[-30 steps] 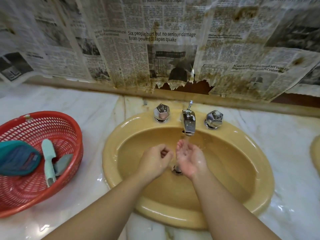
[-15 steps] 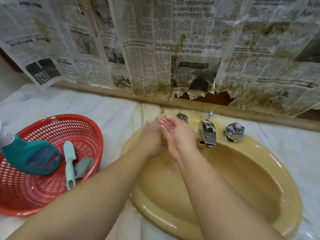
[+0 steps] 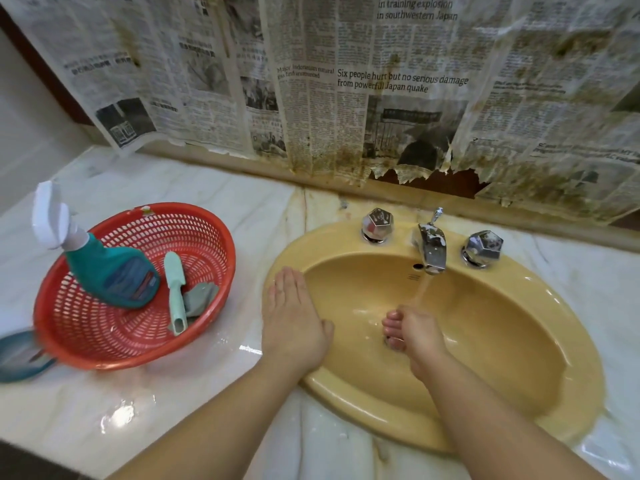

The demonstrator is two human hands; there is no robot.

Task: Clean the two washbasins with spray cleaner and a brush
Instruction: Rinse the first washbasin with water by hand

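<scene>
A yellow washbasin (image 3: 519, 386) is set in the marble counter, and water runs from its chrome tap (image 3: 432, 249). My left hand (image 3: 292, 320) lies flat on the basin's left rim, fingers straight. My right hand (image 3: 410, 332) is cupped under the stream above the drain and holds nothing. A teal spray cleaner bottle (image 3: 110, 271) with a white trigger and a pale green brush (image 3: 176, 292) lie in a red basket (image 3: 86, 341) at the left.
Two chrome tap knobs (image 3: 377, 224) (image 3: 482, 249) flank the spout. Stained, torn newspaper (image 3: 381, 98) covers the wall behind. The marble counter (image 3: 138, 410) is wet in front. A teal object (image 3: 20, 355) sits at the far left edge beside the basket.
My hands have parted: the left went to the basin's left rim, the right dropped back under the running water. The view shifted left, showing the whole spray bottle.
</scene>
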